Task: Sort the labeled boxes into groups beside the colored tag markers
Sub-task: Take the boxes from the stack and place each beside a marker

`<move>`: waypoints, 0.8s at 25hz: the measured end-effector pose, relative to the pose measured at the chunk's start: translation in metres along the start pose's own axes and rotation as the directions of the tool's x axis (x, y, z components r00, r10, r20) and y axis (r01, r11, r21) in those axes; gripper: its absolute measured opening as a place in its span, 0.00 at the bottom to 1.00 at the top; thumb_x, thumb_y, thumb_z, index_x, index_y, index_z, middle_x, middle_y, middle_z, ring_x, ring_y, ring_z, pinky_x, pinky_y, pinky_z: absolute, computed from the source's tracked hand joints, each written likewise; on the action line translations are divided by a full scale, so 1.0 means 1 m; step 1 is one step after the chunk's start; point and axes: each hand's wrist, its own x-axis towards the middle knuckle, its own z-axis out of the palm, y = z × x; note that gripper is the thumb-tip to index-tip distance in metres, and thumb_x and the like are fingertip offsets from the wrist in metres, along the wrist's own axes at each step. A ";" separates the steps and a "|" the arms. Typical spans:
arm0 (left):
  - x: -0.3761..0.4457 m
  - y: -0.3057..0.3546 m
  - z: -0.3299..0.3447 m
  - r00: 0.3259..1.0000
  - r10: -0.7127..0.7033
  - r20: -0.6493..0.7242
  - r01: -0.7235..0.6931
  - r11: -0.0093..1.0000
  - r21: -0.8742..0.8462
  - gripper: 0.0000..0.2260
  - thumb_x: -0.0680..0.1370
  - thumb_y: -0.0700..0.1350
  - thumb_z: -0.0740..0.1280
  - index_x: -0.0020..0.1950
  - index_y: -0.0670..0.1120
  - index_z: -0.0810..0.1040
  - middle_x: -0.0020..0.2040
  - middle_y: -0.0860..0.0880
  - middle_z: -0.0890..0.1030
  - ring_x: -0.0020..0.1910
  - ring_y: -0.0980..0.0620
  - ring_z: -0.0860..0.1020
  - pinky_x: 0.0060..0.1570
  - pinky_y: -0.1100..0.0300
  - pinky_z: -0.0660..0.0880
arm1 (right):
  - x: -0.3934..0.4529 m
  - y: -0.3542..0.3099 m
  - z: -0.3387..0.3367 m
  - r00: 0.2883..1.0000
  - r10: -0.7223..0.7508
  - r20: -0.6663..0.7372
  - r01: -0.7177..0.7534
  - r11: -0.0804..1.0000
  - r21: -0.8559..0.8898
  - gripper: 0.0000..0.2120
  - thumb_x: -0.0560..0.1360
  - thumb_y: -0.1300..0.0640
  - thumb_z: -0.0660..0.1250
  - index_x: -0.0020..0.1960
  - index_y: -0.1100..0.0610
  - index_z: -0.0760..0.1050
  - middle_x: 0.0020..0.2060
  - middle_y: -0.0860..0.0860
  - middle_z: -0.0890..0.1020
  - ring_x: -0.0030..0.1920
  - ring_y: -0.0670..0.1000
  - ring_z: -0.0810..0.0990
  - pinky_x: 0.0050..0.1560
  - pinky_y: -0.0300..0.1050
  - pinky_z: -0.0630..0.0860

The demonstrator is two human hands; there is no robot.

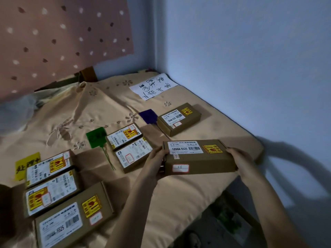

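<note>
A bed (161, 194) draped in a tan flowered sheet fills the corner of a blue-walled room, cardboard boxes laid out across it in groups. Both hands hold one brown labeled box (198, 156) above the sheet near the bed's right edge: the left hand (157, 158) grips its left end, the right hand (238, 160) its right end, fingers curled round the sides. Three boxes (59, 192) lie in a row at lower left, beside a yellow tag (23, 165) with handwriting. Two smaller boxes (129, 145) sit side by side just right of a green tag (95, 137). A single box (179, 119) rests farther back, touching a purple tag (147, 115). A white handwritten sheet of paper (154, 85) lies near the wall.
</note>
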 end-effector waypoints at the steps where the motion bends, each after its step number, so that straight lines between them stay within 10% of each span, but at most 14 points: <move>1: 0.007 0.002 0.013 1.000 -0.013 -0.027 0.013 1.000 -0.002 0.07 0.77 0.46 0.66 0.54 0.48 0.74 0.46 0.46 0.81 0.44 0.48 0.81 0.41 0.54 0.79 | 0.015 -0.004 -0.006 1.000 -0.008 0.020 0.008 1.000 -0.021 0.07 0.76 0.54 0.62 0.49 0.56 0.77 0.40 0.54 0.80 0.40 0.50 0.77 0.36 0.43 0.71; 12: 0.121 -0.017 0.115 0.978 -0.061 -0.199 0.075 0.995 0.062 0.15 0.77 0.39 0.66 0.62 0.36 0.73 0.47 0.42 0.80 0.38 0.47 0.79 0.36 0.57 0.77 | 0.196 -0.036 -0.021 0.951 -0.138 0.277 0.205 0.951 -0.230 0.17 0.77 0.62 0.61 0.65 0.58 0.72 0.64 0.56 0.75 0.62 0.55 0.74 0.58 0.47 0.72; 20: 0.179 -0.031 0.117 0.873 0.081 -0.481 -0.003 0.987 0.160 0.10 0.74 0.39 0.67 0.54 0.39 0.80 0.51 0.37 0.83 0.48 0.39 0.82 0.52 0.42 0.79 | 0.237 -0.033 0.018 0.897 -0.160 0.412 0.287 0.920 -0.266 0.21 0.71 0.63 0.69 0.63 0.57 0.74 0.58 0.55 0.80 0.60 0.54 0.77 0.59 0.51 0.74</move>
